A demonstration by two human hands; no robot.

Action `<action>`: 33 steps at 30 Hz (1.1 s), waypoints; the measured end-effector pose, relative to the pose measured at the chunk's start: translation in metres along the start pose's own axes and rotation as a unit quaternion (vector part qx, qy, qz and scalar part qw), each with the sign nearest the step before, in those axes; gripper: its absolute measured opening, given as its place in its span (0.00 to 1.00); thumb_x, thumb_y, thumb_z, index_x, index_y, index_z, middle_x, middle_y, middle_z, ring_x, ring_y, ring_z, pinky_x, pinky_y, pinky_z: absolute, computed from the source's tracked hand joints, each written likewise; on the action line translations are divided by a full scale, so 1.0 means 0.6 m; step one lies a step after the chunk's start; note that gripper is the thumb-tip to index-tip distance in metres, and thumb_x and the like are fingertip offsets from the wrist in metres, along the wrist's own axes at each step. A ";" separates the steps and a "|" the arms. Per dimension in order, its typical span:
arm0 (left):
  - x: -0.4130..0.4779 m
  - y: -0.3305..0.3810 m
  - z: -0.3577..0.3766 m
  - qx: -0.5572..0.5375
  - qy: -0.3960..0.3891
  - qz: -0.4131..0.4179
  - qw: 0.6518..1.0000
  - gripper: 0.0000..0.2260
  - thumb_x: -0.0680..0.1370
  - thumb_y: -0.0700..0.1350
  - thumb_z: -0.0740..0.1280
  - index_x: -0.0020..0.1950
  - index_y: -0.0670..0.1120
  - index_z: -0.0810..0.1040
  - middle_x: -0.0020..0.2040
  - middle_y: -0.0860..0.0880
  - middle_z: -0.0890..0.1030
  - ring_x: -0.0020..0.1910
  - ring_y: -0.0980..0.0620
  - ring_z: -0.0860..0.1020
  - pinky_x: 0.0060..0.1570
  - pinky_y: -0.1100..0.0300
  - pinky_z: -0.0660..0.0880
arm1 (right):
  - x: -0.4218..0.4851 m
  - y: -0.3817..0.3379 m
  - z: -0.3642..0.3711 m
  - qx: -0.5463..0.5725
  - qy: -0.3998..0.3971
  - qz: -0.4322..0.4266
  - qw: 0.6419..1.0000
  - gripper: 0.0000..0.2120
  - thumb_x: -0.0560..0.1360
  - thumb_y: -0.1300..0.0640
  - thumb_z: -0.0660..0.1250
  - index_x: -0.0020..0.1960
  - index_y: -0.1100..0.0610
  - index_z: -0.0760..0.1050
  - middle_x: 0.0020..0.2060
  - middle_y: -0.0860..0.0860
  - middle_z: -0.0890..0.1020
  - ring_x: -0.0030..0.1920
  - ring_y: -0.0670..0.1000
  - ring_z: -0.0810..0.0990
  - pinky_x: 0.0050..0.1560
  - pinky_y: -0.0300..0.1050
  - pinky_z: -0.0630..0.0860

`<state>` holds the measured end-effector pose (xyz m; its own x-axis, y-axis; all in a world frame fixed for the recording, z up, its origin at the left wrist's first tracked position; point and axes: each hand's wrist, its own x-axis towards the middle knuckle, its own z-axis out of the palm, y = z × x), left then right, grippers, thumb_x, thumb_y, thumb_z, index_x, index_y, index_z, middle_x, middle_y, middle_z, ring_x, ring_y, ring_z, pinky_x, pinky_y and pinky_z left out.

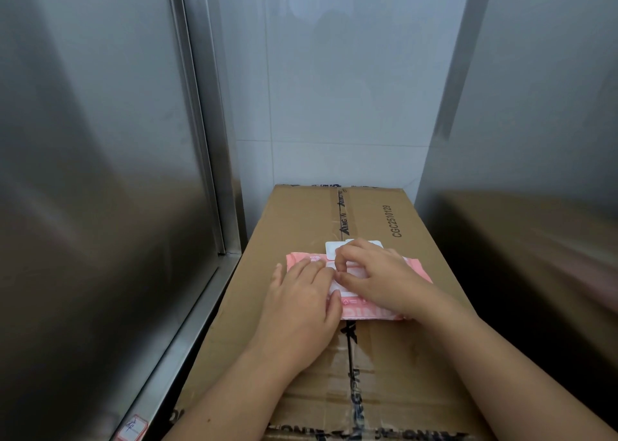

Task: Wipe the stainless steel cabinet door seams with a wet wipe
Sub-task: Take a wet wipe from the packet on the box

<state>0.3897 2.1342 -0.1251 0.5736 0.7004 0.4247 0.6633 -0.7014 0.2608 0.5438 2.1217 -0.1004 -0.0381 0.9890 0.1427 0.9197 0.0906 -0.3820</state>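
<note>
Head view: pink plastic wet-wipe pack (416, 270), white flap (334, 247) lifted, lies on brown cardboard box (384, 213); left hand (301, 296) presses it flat-fingered, right hand (381, 275) pinches its opening.

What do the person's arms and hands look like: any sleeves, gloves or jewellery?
Both are bare. The left hand and right hand wear no gloves or rings; the left forearm and right forearm show no sleeve, watch or bracelet up to the frame edge.

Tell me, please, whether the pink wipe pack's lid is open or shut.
Open: the white lid lies flipped back beyond the far edge of the pink wipe pack, and the right hand pinches at its uncovered opening.
</note>
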 end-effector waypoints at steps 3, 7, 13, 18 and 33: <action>0.000 -0.001 0.001 0.003 0.000 -0.001 1.000 0.17 0.80 0.51 0.53 0.68 0.51 0.67 0.69 0.56 0.67 0.69 0.59 0.59 0.68 0.58 0.45 | -0.002 -0.001 0.001 0.011 0.037 0.006 0.999 0.08 0.76 0.49 0.63 0.40 0.44 0.66 0.52 0.43 0.72 0.55 0.44 0.69 0.58 0.42 0.59; -0.001 0.000 0.000 -0.003 0.006 -0.001 1.000 0.18 0.80 0.51 0.53 0.68 0.50 0.68 0.69 0.54 0.68 0.69 0.57 0.61 0.69 0.56 0.47 | -0.006 0.001 0.001 0.023 0.100 0.006 0.995 0.07 0.72 0.52 0.69 0.40 0.49 0.70 0.48 0.45 0.70 0.52 0.44 0.67 0.50 0.37 0.57; -0.002 0.000 -0.003 -0.003 0.006 0.001 1.000 0.18 0.80 0.50 0.55 0.69 0.50 0.68 0.69 0.54 0.68 0.70 0.57 0.60 0.69 0.57 0.47 | -0.010 -0.003 -0.002 0.037 0.099 0.011 0.994 0.07 0.72 0.52 0.70 0.37 0.50 0.73 0.42 0.46 0.68 0.50 0.46 0.66 0.49 0.36 0.60; -0.001 -0.001 -0.002 0.007 -0.001 -0.003 1.000 0.18 0.80 0.51 0.53 0.70 0.51 0.65 0.70 0.55 0.65 0.70 0.58 0.58 0.69 0.58 0.44 | -0.009 -0.007 -0.005 0.043 0.081 0.028 0.995 0.07 0.73 0.54 0.68 0.37 0.50 0.74 0.42 0.46 0.70 0.52 0.47 0.68 0.51 0.37 0.62; 0.000 0.003 -0.006 0.013 0.008 0.000 1.000 0.21 0.79 0.53 0.49 0.69 0.51 0.67 0.69 0.56 0.67 0.69 0.58 0.60 0.69 0.57 0.46 | -0.012 0.012 0.002 0.191 0.127 0.043 0.972 0.13 0.71 0.64 0.67 0.31 0.51 0.72 0.38 0.45 0.72 0.43 0.41 0.71 0.41 0.25 0.63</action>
<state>0.3889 2.1323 -0.1217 0.5658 0.6984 0.4383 0.6759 -0.6973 0.2386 0.5504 2.1153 -0.1051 0.1744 0.9386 0.2975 0.7010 0.0938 -0.7069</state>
